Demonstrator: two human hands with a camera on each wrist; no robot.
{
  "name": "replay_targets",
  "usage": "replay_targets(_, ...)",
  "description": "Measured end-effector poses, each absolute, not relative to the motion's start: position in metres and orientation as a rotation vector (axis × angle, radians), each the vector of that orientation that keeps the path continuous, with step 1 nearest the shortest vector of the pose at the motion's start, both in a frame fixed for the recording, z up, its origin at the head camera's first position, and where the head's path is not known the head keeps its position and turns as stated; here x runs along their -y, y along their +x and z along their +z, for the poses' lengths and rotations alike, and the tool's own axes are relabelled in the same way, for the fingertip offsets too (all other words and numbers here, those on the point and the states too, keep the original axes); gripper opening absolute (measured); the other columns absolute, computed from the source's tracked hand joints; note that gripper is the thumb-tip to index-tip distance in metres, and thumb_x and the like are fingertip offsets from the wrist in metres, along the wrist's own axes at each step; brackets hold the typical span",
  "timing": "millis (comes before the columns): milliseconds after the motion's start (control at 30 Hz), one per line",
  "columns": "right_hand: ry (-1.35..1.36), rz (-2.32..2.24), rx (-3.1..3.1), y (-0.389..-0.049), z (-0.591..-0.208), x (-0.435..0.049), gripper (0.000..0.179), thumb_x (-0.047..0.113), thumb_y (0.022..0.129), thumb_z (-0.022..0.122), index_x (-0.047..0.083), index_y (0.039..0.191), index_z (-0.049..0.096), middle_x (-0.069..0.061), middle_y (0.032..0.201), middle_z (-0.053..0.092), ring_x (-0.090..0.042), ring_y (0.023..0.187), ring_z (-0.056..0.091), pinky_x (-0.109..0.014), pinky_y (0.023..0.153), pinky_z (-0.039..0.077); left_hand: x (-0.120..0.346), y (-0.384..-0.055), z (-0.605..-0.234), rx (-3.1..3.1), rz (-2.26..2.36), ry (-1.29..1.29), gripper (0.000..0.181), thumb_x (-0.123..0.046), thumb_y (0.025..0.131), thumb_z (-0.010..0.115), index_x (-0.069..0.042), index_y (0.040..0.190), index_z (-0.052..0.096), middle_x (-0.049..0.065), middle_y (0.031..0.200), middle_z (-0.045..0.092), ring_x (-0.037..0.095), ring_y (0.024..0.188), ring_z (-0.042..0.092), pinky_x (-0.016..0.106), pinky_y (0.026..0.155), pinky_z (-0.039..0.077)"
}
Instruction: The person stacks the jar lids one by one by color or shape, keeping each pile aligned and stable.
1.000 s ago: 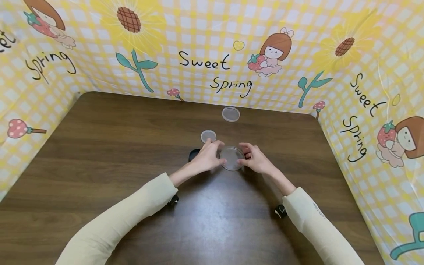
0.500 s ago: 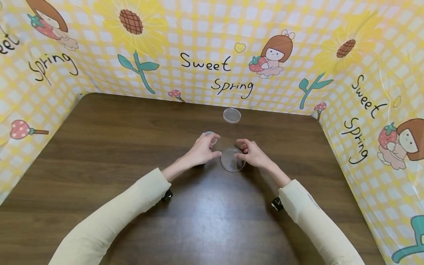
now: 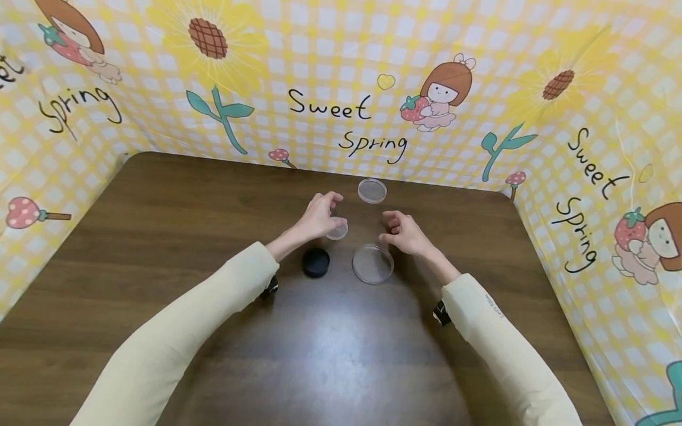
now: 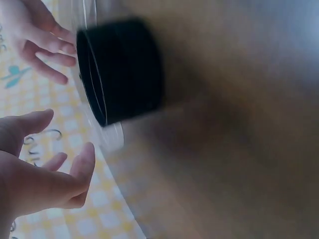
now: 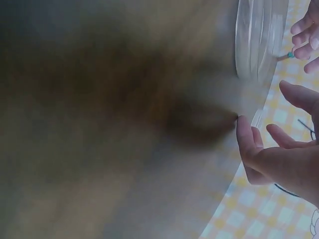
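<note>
Three clear round shallow dishes and a black round piece lie on the table. The largest dish (image 3: 373, 264) is nearest the body in the middle, with the black piece (image 3: 316, 262) to its left. In the left wrist view the black piece (image 4: 122, 72) looks like a short cylinder with a raised rim. My left hand (image 3: 318, 218) hovers at the small dish (image 3: 338, 229), fingers apart and partly covering it; contact cannot be told. My right hand (image 3: 406, 234) is just beyond the largest dish's right side, thumb and fingers apart, holding nothing.
The medium dish (image 3: 372, 191) lies near the back edge of the brown wooden table (image 3: 213, 236). A yellow checked cloth (image 3: 319, 53) stands up around the back and sides. In the right wrist view, stacked clear rims of a dish (image 5: 254, 40) show.
Both hands have left the largest dish, which stays on the table. My left hand has moved away toward the back left, uncovering the black piece; my right hand has drawn back slightly.
</note>
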State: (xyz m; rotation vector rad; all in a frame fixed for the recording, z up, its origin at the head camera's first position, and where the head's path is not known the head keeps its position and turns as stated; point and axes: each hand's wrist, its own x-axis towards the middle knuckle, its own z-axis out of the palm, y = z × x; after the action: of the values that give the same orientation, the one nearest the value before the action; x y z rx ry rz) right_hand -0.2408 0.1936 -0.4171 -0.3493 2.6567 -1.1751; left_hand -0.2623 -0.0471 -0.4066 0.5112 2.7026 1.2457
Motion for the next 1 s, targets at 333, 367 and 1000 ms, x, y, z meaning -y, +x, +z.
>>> replay_targets(333,-0.259,-1.105,-2.775,-0.285,-0.421,-0.209,0.065,0.005,0.085,0.071,-0.008,0.140,0.039,-0.031,0.119,0.051,-0.040,0.112,0.053,-0.045,0.096,0.041,0.021,-0.312,-0.414,-2.617,1.220,0.401,0.063,-0.014,0.088,0.070,0.000,0.141,0.040,0.024,0.129,0.045,0.037,0.119,0.037,0.046,0.098,0.032)
replay_targets(367,-0.233,-1.104,-2.784,-0.289,-0.421,-0.210,0.066,0.005,0.085,0.071,-0.008,0.141,0.038,-0.031,0.120,0.052,-0.040,0.113,0.052,-0.045,0.096,0.041,0.017,-0.316,-0.416,-2.602,1.225,0.385,0.063,-0.014,0.087,0.070,0.000,0.141,0.039,0.024,0.130,0.044,0.037,0.119,0.036,0.046,0.098,0.033)
replay_targets(1000,-0.184,-1.245,-2.722,-0.346,-0.435,-0.199,0.072,0.001,0.083,0.072,-0.003,0.145,0.036,-0.029,0.134,0.046,-0.037,0.120,0.048,-0.042,0.096,0.043,-0.020,-0.365,-0.436,-2.670,1.193,0.394,0.078,-0.003,0.076,0.079,-0.001,0.143,0.038,0.022,0.135,0.043,0.037,0.126,0.033,0.041,0.105,0.029)
